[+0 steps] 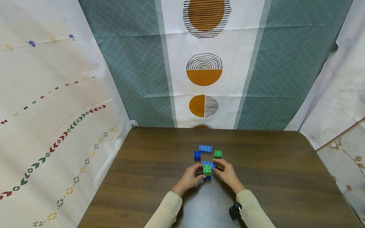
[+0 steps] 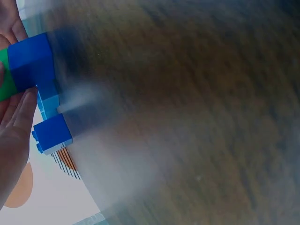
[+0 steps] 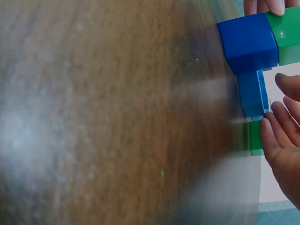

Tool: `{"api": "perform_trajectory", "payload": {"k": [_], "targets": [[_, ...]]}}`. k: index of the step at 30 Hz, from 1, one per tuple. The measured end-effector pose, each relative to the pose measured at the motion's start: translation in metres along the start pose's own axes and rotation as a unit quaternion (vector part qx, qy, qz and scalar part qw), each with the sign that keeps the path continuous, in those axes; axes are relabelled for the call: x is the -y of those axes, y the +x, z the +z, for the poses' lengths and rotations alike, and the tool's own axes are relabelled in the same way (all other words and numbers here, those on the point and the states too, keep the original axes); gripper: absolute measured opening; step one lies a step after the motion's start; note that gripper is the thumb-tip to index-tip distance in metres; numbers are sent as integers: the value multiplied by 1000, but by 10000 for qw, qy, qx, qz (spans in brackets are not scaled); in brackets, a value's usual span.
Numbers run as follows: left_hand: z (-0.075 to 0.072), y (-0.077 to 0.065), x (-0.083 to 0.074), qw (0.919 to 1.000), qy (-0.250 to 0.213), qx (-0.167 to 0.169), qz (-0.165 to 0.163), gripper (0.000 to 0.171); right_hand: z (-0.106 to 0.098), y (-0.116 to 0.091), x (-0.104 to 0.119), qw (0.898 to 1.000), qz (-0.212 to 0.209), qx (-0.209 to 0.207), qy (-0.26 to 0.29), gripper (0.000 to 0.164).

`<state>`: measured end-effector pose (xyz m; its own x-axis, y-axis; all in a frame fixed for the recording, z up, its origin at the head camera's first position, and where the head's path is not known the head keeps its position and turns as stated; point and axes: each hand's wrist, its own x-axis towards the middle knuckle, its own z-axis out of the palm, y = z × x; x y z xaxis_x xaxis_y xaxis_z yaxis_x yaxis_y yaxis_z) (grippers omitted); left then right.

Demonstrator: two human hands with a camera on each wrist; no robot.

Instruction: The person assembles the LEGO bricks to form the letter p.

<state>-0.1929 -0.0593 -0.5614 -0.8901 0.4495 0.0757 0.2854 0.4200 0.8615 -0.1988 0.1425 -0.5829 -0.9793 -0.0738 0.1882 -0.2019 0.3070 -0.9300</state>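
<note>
Pinching a green block [image 1: 207,173], the left hand [image 1: 188,178] curls round from the left, its thumb at the near side and its fingers toward the back. The green block sits on a dark blue block [image 1: 207,178], and together they make a short stack over the wooden table [image 1: 137,177], in front of the person and between both hands. The stack is upright, its long axis vertical and its knobbly top facing up. Just behind it lies a light blue brick [image 1: 208,163], knobs up, its long axis running left to right, crosswise to the person; I cannot tell whether brick and stack touch. The right hand [image 1: 227,174] is partly open, thumb and fingers spread apart around the right end of that brick, and whether a fingertip touches it I cannot tell. Farther back, a second light blue brick [image 1: 205,148] also points left to right, knobs up. A small dark blue block [image 1: 197,155] stands near its left end, on the near side, and a small green block [image 1: 218,154] stands nearer the person, off its right end
</note>
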Motion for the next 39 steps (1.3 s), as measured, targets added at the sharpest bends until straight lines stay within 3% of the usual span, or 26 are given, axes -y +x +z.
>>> {"api": "perform_trajectory", "payload": {"k": [6, 13, 19, 26, 39], "targets": [[3, -1, 2, 10000, 22, -12, -7, 40, 5, 2, -6, 9997, 22, 6, -233, 38], [4, 0, 1, 9999, 117, -44, 47, 39, 9, 6, -9, 9960, -142, 95, -875, 40], [5, 0, 2, 10000, 84, -30, 36, 39, 9, 9, -8, 9927, -23, 242, -1180, 39], [5, -1, 3, 10000, 21, 7, 21, 37, 9, 9, -8, 9922, 98, 196, -1229, 37], [3, 0, 2, 9999, 35, -74, 113, 34, 2, 7, -1, 9948, -145, 22, -1009, 34]]}}
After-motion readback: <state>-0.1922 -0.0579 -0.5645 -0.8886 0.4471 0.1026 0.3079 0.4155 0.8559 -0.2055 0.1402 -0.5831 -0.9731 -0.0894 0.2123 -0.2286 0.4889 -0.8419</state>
